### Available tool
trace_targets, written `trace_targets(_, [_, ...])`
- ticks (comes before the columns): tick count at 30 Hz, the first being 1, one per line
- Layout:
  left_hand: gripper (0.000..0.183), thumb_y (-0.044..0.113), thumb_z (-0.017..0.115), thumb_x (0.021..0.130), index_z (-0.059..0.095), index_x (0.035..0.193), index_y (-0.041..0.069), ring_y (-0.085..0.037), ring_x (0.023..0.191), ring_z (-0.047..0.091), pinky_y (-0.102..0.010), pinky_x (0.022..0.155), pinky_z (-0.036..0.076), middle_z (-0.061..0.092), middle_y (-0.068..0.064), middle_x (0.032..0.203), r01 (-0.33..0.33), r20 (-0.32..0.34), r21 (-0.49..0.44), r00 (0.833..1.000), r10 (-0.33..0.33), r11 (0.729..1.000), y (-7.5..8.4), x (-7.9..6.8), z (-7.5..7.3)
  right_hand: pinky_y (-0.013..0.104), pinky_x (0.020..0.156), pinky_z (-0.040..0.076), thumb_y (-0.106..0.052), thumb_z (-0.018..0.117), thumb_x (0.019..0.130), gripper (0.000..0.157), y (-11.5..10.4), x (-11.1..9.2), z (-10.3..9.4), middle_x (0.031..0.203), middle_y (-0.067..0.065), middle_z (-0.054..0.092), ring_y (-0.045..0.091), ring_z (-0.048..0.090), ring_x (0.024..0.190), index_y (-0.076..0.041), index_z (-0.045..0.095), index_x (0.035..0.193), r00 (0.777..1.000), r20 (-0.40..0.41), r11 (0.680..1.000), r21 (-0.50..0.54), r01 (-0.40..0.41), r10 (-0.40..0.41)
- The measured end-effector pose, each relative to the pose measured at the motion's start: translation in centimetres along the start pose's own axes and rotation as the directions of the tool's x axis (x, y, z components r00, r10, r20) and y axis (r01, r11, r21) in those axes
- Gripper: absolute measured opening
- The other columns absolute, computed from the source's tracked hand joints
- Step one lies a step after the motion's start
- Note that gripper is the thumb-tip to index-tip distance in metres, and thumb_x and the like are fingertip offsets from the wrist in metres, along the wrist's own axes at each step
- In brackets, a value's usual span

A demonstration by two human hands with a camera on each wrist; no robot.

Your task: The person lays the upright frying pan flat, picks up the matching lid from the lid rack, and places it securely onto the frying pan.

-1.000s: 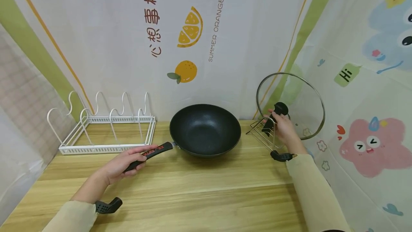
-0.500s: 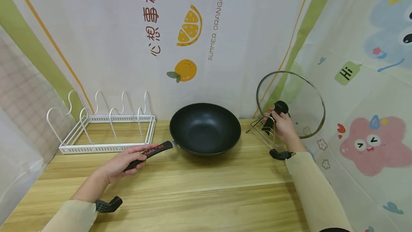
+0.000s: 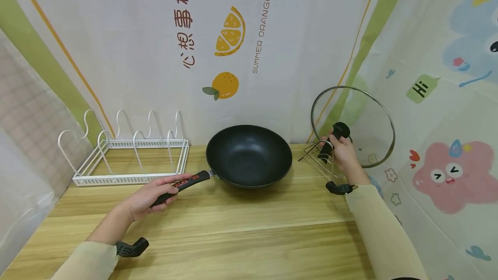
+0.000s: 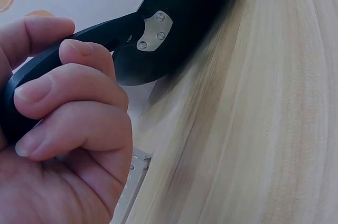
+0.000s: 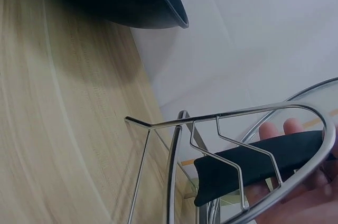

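A black wok (image 3: 249, 157) sits in the middle of the table near the back. My left hand (image 3: 151, 198) grips its black handle (image 3: 194, 179), fingers curled round it in the left wrist view, where the riveted metal bracket (image 4: 156, 31) joins handle to pan. At the right, my right hand (image 3: 344, 152) holds the black handle (image 5: 259, 163) of a clear glass lid (image 3: 373, 131) with a metal rim. The lid stands nearly upright behind a small metal wire rack (image 3: 320, 161); the rack's wires cross in front of the lid handle. Whether the lid's weight rests on the rack, I cannot tell.
A white metal rack (image 3: 130, 178) with several curved dividers stands at the back left of the wooden table (image 3: 233, 237). Printed curtains hang behind and at the right, close to the lid. Both wrists wear black camera mounts.
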State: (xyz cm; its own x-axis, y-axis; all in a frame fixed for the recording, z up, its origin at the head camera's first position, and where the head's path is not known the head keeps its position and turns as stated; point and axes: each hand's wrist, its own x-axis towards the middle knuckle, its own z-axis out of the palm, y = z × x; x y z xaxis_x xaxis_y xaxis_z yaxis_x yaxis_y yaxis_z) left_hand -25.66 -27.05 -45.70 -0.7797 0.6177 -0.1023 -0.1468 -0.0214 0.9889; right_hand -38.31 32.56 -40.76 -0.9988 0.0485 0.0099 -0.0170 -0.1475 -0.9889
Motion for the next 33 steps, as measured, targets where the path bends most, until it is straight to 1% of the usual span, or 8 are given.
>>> trace_targets(6, [0.053, 0.014, 0.049, 0.106, 0.037, 0.157, 0.012, -0.005, 0.056, 0.042, -0.016, 0.044, 0.031, 0.051, 0.002, 0.078, 0.002, -0.006, 0.006, 1.000, -0.002, 1.000, -0.1, 0.0, -0.1, 0.022, 0.088, 0.058, -0.028, 0.045, 0.108, 0.058, 0.0, 0.0, 0.0, 0.100, -0.008, 0.069, 0.004, 0.071, 0.086, -0.005, 0.026, 0.158, 1.000, -0.007, 0.999, -0.034, 0.012, -0.012])
trace_targets(9, [0.053, 0.014, 0.049, 0.106, 0.038, 0.157, 0.013, -0.004, 0.056, 0.043, -0.015, 0.044, 0.032, 0.051, 0.002, 0.078, 0.006, -0.011, 0.011, 1.000, -0.005, 1.000, -0.1, 0.0, -0.1, 0.024, 0.088, 0.059, -0.027, 0.045, 0.108, 0.052, 0.0, -0.1, 0.0, 0.100, -0.006, 0.069, 0.006, 0.071, 0.084, -0.007, 0.030, 0.154, 1.000, -0.002, 1.000, -0.004, 0.012, -0.012])
trace_targets(14, [0.053, 0.014, 0.049, 0.106, 0.038, 0.157, 0.013, -0.004, 0.056, 0.043, -0.015, 0.044, 0.032, 0.052, 0.003, 0.078, 0.002, -0.009, 0.006, 1.000, -0.002, 1.000, -0.1, 0.0, 0.0, 0.024, 0.084, 0.060, -0.022, 0.045, 0.108, 0.035, -0.2, 0.0, 0.0, 0.098, -0.001, 0.070, 0.009, 0.072, 0.083, -0.010, 0.039, 0.141, 1.000, 0.002, 0.997, 0.069, 0.030, -0.030])
trace_targets(17, [0.052, 0.013, 0.048, 0.106, 0.038, 0.157, 0.012, -0.004, 0.056, 0.042, -0.016, 0.044, 0.032, 0.052, 0.003, 0.077, -0.002, -0.002, -0.004, 1.000, 0.002, 1.000, 0.0, 0.0, 0.0, 0.023, 0.083, 0.060, -0.022, 0.046, 0.108, 0.034, -0.4, -0.1, 0.0, 0.097, -0.002, 0.070, 0.010, 0.073, 0.085, -0.010, 0.040, 0.140, 0.999, 0.005, 0.995, 0.090, 0.037, -0.038])
trace_targets(21, [0.052, 0.013, 0.048, 0.105, 0.038, 0.157, 0.013, -0.004, 0.055, 0.042, -0.016, 0.044, 0.031, 0.052, 0.003, 0.076, -0.003, 0.005, -0.014, 1.000, 0.003, 1.000, 0.0, -0.1, 0.0, 0.022, 0.084, 0.059, -0.027, 0.047, 0.108, 0.041, -0.8, -0.3, -0.1, 0.095, -0.010, 0.072, 0.006, 0.073, 0.087, -0.011, 0.039, 0.144, 0.999, -0.017, 0.999, -0.014, 0.032, -0.033])
trace_targets(25, [0.052, 0.013, 0.048, 0.105, 0.038, 0.157, 0.013, -0.004, 0.055, 0.042, -0.016, 0.044, 0.032, 0.052, 0.003, 0.077, -0.004, 0.005, -0.013, 1.000, 0.004, 1.000, 0.0, 0.0, 0.0, 0.021, 0.084, 0.059, -0.032, 0.047, 0.108, 0.050, -1.2, -0.4, -0.2, 0.097, -0.016, 0.071, 0.002, 0.072, 0.087, -0.010, 0.037, 0.152, 0.999, -0.040, 0.991, -0.133, 0.028, -0.034])
trace_targets(28, [0.052, 0.013, 0.049, 0.105, 0.038, 0.157, 0.013, -0.004, 0.056, 0.043, -0.015, 0.044, 0.032, 0.052, 0.003, 0.077, -0.002, 0.000, -0.010, 1.000, 0.002, 1.000, -0.1, 0.0, 0.0, 0.022, 0.084, 0.058, -0.033, 0.047, 0.108, 0.053, -1.5, -0.6, -0.2, 0.097, -0.017, 0.071, 0.003, 0.072, 0.089, -0.010, 0.037, 0.154, 0.998, -0.049, 0.987, -0.158, 0.033, -0.041])
trace_targets(33, [0.052, 0.013, 0.049, 0.106, 0.039, 0.156, 0.012, -0.004, 0.056, 0.043, -0.015, 0.044, 0.032, 0.052, 0.002, 0.078, 0.001, -0.007, -0.006, 1.000, -0.001, 1.000, -0.1, 0.0, 0.0, 0.023, 0.085, 0.055, -0.034, 0.048, 0.108, 0.049, -2.0, -0.8, -0.2, 0.101, -0.017, 0.071, 0.006, 0.069, 0.099, -0.012, 0.042, 0.151, 0.997, -0.056, 0.982, -0.181, 0.048, -0.058])
